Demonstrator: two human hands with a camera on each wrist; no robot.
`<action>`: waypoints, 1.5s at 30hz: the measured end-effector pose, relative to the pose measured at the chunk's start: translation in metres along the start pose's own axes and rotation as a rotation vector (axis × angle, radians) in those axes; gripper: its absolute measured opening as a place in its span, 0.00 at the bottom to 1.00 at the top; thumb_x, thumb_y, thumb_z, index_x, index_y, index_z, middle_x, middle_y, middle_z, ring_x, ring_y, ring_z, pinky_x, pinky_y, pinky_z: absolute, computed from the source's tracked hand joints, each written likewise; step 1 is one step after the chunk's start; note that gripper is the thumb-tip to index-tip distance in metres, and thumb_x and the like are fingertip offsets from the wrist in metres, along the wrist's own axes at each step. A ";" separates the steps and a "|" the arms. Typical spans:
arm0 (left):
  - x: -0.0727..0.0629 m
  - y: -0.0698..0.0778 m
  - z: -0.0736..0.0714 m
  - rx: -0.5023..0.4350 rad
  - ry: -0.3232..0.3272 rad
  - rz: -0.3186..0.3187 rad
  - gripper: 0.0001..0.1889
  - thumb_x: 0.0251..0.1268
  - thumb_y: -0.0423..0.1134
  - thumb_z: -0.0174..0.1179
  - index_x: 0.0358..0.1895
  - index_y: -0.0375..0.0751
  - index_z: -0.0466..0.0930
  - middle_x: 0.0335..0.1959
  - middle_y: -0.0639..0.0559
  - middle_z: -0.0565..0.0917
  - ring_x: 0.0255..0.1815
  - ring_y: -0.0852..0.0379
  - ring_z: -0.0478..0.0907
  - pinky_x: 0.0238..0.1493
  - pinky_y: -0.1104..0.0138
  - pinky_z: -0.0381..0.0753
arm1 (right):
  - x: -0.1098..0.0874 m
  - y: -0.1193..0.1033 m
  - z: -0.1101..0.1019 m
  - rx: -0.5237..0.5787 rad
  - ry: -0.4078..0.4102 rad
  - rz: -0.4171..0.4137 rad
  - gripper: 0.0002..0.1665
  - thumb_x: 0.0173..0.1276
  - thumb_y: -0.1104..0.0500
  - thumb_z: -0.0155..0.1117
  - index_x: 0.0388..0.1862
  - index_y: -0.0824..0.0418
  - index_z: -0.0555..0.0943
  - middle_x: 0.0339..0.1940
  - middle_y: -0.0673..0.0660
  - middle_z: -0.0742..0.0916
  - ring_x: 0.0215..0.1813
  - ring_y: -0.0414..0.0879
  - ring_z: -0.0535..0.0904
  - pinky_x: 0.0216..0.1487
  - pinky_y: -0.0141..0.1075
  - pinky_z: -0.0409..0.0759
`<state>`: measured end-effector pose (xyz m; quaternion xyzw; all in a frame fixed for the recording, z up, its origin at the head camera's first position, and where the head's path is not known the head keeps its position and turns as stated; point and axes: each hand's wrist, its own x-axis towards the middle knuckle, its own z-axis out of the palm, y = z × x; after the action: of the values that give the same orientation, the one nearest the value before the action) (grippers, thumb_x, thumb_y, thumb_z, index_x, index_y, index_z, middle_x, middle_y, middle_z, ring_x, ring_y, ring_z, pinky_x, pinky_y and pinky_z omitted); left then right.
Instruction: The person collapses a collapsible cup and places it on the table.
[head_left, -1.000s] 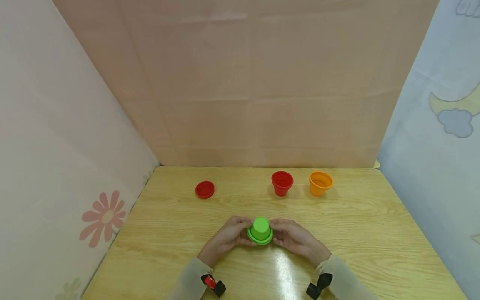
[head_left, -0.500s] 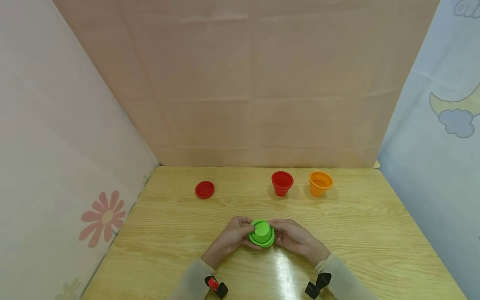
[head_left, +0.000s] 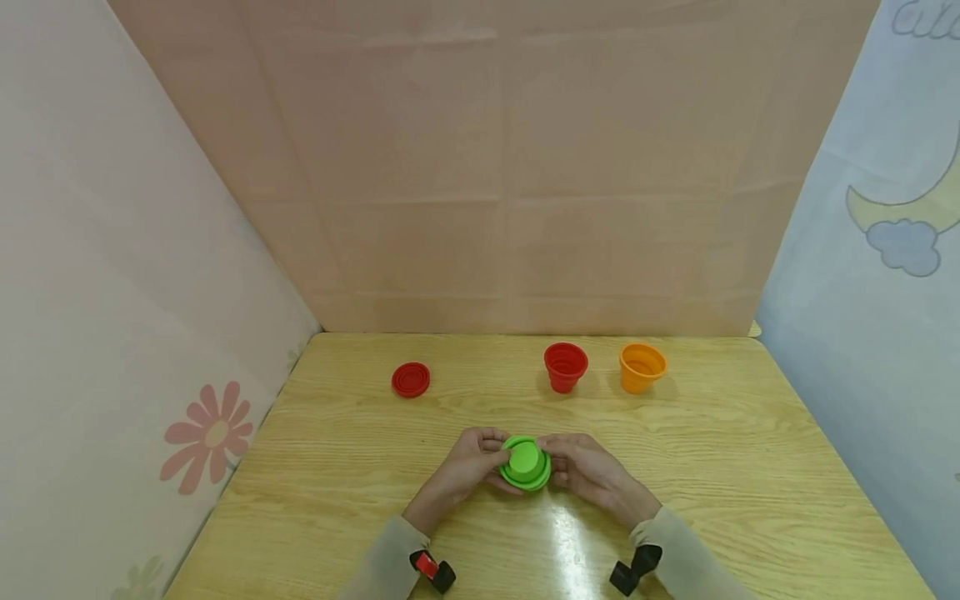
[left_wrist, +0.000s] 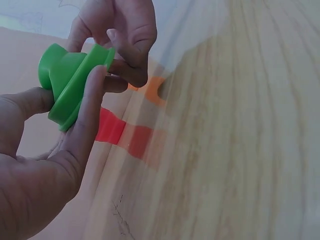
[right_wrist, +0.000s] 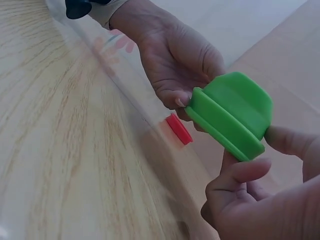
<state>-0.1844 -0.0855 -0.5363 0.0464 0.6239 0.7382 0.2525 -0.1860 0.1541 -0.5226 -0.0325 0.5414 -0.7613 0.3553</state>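
A green collapsible cup (head_left: 524,461), partly folded, is held above the table between both hands, its smaller base toward the head camera. My left hand (head_left: 468,462) grips its left side, thumb on the folded wall and fingers beneath the rim. On the other side my right hand (head_left: 588,473) pinches the rim between thumb and fingers. The left wrist view shows the cup (left_wrist: 72,82) tilted, its narrow end sticking out past the wide ring. Seen from the right wrist, the cup (right_wrist: 232,112) has a slanted, unevenly pushed-in wall.
Toward the back of the wooden table (head_left: 337,467) stand an upright red cup (head_left: 566,367) and an orange cup (head_left: 641,368). A flat, collapsed red cup (head_left: 411,380) lies at the back left. Cloth-covered panels (head_left: 495,167) enclose the back and sides.
The green cup has tilted and shifted slightly right, and its base looks lower within the rim. The left thumb has moved onto the cup's wall; the other cups stay in place.
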 end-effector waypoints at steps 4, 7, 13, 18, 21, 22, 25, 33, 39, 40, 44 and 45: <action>0.000 0.001 0.000 0.014 0.009 -0.003 0.14 0.72 0.27 0.58 0.57 0.24 0.79 0.50 0.33 0.90 0.44 0.44 0.91 0.41 0.50 0.93 | 0.001 0.001 0.003 -0.045 0.074 -0.006 0.13 0.80 0.60 0.58 0.55 0.62 0.86 0.39 0.44 0.92 0.38 0.34 0.82 0.38 0.25 0.78; 0.001 0.000 0.001 0.017 0.026 -0.004 0.15 0.73 0.27 0.57 0.58 0.24 0.79 0.49 0.34 0.90 0.43 0.45 0.91 0.40 0.51 0.93 | 0.002 0.003 0.006 -0.104 0.136 -0.030 0.24 0.77 0.62 0.59 0.66 0.75 0.77 0.39 0.46 0.92 0.38 0.34 0.83 0.38 0.25 0.82; 0.001 -0.002 0.002 -0.017 0.042 -0.009 0.16 0.77 0.31 0.55 0.60 0.24 0.79 0.51 0.35 0.89 0.45 0.47 0.91 0.43 0.52 0.93 | 0.004 0.001 0.009 -0.235 0.272 -0.063 0.29 0.75 0.62 0.61 0.69 0.78 0.73 0.39 0.46 0.91 0.35 0.34 0.80 0.33 0.25 0.78; -0.003 0.000 0.000 -0.092 -0.051 -0.017 0.21 0.81 0.38 0.56 0.67 0.25 0.75 0.61 0.36 0.84 0.51 0.48 0.90 0.51 0.53 0.92 | 0.003 0.001 0.007 -0.257 0.305 -0.088 0.28 0.76 0.63 0.59 0.69 0.78 0.72 0.41 0.49 0.91 0.38 0.37 0.83 0.37 0.28 0.84; -0.006 0.003 -0.002 -0.103 -0.118 -0.014 0.24 0.80 0.36 0.56 0.71 0.25 0.70 0.64 0.34 0.82 0.55 0.48 0.88 0.54 0.55 0.91 | 0.002 0.003 0.005 -0.237 0.305 -0.094 0.28 0.75 0.64 0.58 0.69 0.78 0.70 0.42 0.51 0.92 0.39 0.38 0.86 0.40 0.30 0.87; -0.007 0.004 -0.002 -0.105 -0.133 -0.015 0.25 0.79 0.35 0.57 0.72 0.25 0.69 0.65 0.34 0.82 0.57 0.49 0.88 0.55 0.56 0.91 | 0.002 0.003 0.005 -0.234 0.308 -0.096 0.28 0.75 0.64 0.58 0.69 0.77 0.70 0.41 0.51 0.92 0.39 0.38 0.86 0.40 0.31 0.88; -0.009 0.005 -0.003 -0.112 -0.142 -0.031 0.26 0.78 0.34 0.58 0.74 0.26 0.68 0.67 0.34 0.81 0.59 0.49 0.87 0.57 0.57 0.90 | 0.002 0.003 0.006 -0.237 0.319 -0.100 0.27 0.74 0.65 0.58 0.68 0.75 0.70 0.41 0.50 0.93 0.37 0.38 0.87 0.40 0.31 0.88; -0.007 0.000 0.000 -0.126 -0.075 -0.045 0.27 0.74 0.29 0.61 0.72 0.26 0.68 0.67 0.32 0.80 0.58 0.47 0.87 0.59 0.49 0.89 | 0.003 0.003 0.010 -0.261 0.332 -0.119 0.23 0.73 0.67 0.57 0.64 0.75 0.72 0.36 0.48 0.91 0.35 0.38 0.85 0.38 0.30 0.85; -0.005 0.000 0.007 -0.066 0.016 0.002 0.26 0.71 0.27 0.62 0.70 0.25 0.71 0.60 0.35 0.83 0.50 0.52 0.88 0.53 0.55 0.92 | 0.004 0.004 0.014 -0.264 0.350 -0.081 0.21 0.77 0.62 0.57 0.63 0.73 0.72 0.39 0.49 0.88 0.36 0.38 0.83 0.38 0.30 0.83; -0.005 0.001 0.007 -0.049 0.032 0.010 0.26 0.70 0.27 0.62 0.69 0.26 0.73 0.58 0.37 0.84 0.49 0.53 0.88 0.51 0.57 0.92 | 0.005 0.004 0.014 -0.259 0.343 -0.072 0.21 0.78 0.62 0.57 0.63 0.72 0.72 0.40 0.50 0.88 0.37 0.39 0.82 0.39 0.31 0.83; -0.005 0.003 0.007 0.001 0.079 0.019 0.25 0.67 0.25 0.62 0.67 0.28 0.76 0.54 0.40 0.84 0.44 0.56 0.88 0.47 0.60 0.93 | 0.004 0.002 0.010 -0.219 0.273 -0.056 0.23 0.79 0.59 0.59 0.65 0.71 0.70 0.47 0.52 0.86 0.42 0.40 0.82 0.43 0.31 0.84; -0.005 0.003 0.007 0.009 0.087 0.018 0.25 0.66 0.25 0.62 0.67 0.28 0.77 0.53 0.40 0.84 0.44 0.56 0.88 0.47 0.60 0.93 | 0.003 0.002 0.008 -0.208 0.248 -0.054 0.24 0.79 0.59 0.59 0.66 0.71 0.69 0.47 0.51 0.86 0.41 0.39 0.82 0.43 0.31 0.83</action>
<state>-0.1790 -0.0818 -0.5307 0.0211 0.6370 0.7391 0.2181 -0.1839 0.1453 -0.5217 0.0106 0.6561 -0.7085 0.2599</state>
